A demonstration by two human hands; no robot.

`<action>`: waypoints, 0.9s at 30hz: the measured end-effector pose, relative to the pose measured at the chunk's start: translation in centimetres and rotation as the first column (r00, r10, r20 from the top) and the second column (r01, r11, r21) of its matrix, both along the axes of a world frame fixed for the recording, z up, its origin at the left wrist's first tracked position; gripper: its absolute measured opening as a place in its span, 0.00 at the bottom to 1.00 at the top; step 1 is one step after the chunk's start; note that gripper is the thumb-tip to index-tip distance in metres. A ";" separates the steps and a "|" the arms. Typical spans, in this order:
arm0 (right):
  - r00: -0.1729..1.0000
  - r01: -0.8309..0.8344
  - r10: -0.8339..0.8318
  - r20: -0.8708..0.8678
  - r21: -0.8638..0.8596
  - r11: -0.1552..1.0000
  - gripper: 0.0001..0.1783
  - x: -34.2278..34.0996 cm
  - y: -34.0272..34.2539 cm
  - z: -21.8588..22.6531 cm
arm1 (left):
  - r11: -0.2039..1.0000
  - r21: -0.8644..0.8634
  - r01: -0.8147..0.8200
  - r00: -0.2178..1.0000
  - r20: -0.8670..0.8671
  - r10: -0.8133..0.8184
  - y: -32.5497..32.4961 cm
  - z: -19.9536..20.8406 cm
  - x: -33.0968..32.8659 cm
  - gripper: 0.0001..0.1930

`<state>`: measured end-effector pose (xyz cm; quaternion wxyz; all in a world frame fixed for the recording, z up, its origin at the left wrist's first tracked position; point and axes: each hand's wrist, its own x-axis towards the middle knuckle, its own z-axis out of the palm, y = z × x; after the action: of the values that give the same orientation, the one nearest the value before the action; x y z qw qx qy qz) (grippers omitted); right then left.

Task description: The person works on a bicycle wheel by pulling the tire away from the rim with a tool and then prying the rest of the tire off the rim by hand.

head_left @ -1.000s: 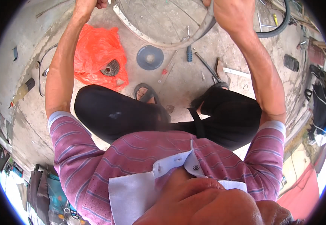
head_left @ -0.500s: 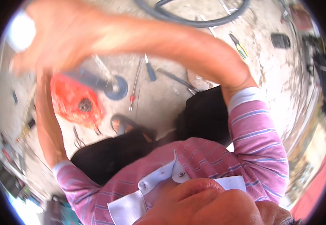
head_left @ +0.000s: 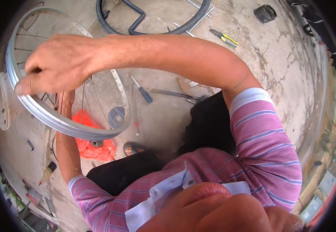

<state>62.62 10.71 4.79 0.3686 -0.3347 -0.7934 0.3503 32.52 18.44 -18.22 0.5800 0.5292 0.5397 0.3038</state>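
Observation:
A silver bicycle wheel [head_left: 65, 129], without a tyre, is tilted up in front of me on my left. Reaching across from the right, my right hand [head_left: 61, 62] is closed at the rim's left side, thumb lying over the metal and fingers curled. My left hand [head_left: 66, 99] comes up from below, behind the near rim, and is closed around the wheel near the hub. Rim and spokes hide most of its fingers. Under the wheel, an orange-red plastic bag [head_left: 104, 150] lies on the floor with a toothed sprocket cluster [head_left: 97, 143] on it.
A black tyre [head_left: 183, 29] lies at the far side, near pliers [head_left: 224, 38] with yellow-green handles. Between my feet and the tyre are a screwdriver [head_left: 145, 94], a thin metal rod [head_left: 136, 112] and a dark bar [head_left: 172, 93]. A white tub [head_left: 0, 102] stands far left.
The wheel's rim now shows plainly under my right hand; before, it could not be made out. My right hand has come lower, and the view has shifted.

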 end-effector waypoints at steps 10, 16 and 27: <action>0.848 0.528 -0.517 0.114 -0.250 0.811 0.29 3.6 8.7 -16.6 | 0.989 -0.089 0.120 0.984 0.145 -0.106 -0.8 2.0 4.0 0.20; 0.892 0.398 -0.286 0.349 -0.310 0.863 0.28 2.5 8.9 -14.7 | 0.964 0.206 0.167 0.952 -0.288 -0.103 -1.5 -0.1 1.8 0.24; 0.949 0.274 -0.145 0.280 -0.501 0.821 0.38 1.7 7.7 -17.5 | 0.987 0.058 0.151 0.988 0.012 -0.152 -2.9 0.5 2.7 0.19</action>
<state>64.34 18.39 -12.72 0.2032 -0.5475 -0.6599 0.4728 35.19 15.52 -17.67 0.5906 0.5824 0.4842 0.2786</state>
